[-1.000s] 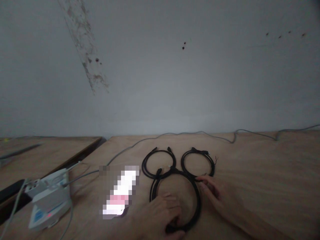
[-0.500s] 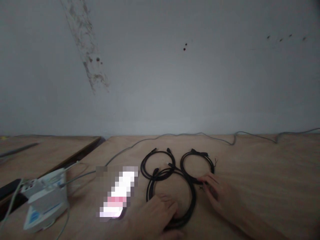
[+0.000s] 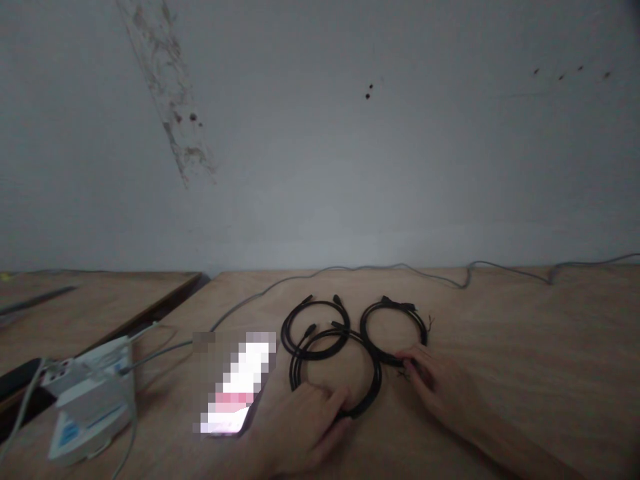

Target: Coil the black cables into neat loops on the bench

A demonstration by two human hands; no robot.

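Three coiled black cables lie on the wooden table. The front coil (image 3: 379, 383) is partly under my left hand (image 3: 310, 423), whose fingers and thumb are closed about its near side; some fingertips are hidden. Its upper edge overlaps the back left coil (image 3: 284, 333), and its plug ends (image 3: 311, 329) point away from me. My right hand (image 3: 433, 383) pinches the near edge of the right coil (image 3: 364, 327), beside a small twist tie (image 3: 403, 374). Another twist tie (image 3: 431, 324) sticks out from that coil's right side.
A phone with a lit, blurred screen (image 3: 245, 373) lies left of the coils. Farther left stands a white power strip with a plugged-in adapter (image 3: 93, 407). A thin grey cord (image 3: 260, 294) runs along the table's back edge by the wall. A gap (image 3: 150, 313) divides two tabletops.
The front coil has slid away from me and a little left, with my left hand moving along. My right hand has stayed nearly still at the right coil.
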